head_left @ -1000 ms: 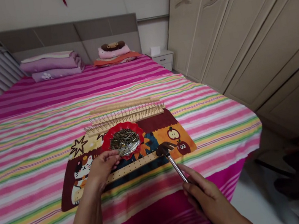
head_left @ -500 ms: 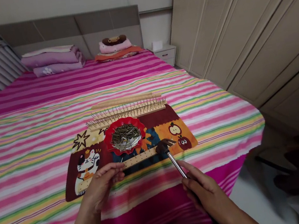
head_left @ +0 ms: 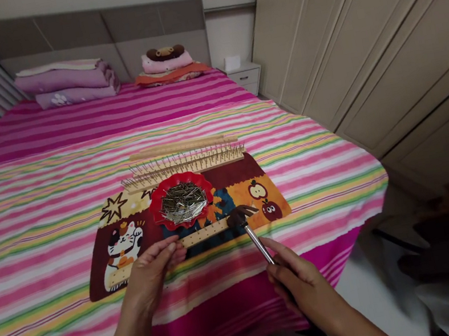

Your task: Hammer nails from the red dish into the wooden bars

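Claw hammer [head_left: 259, 244] is overlapping the drilled wooden strip [head_left: 204, 234] near the mat's [head_left: 228, 174] front edge, right hand [head_left: 299, 273] clamping it; left hand [head_left: 151, 270] is holding fingers together, contents unclear; nail bowl [head_left: 156, 204] is sitting close, presumably for reach.

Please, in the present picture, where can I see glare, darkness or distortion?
Head view: glare along the hammer shaft; head view: the right side, below the wardrobe, falls dark; head view again: the wardrobe leans, probably from wide-angle distortion.
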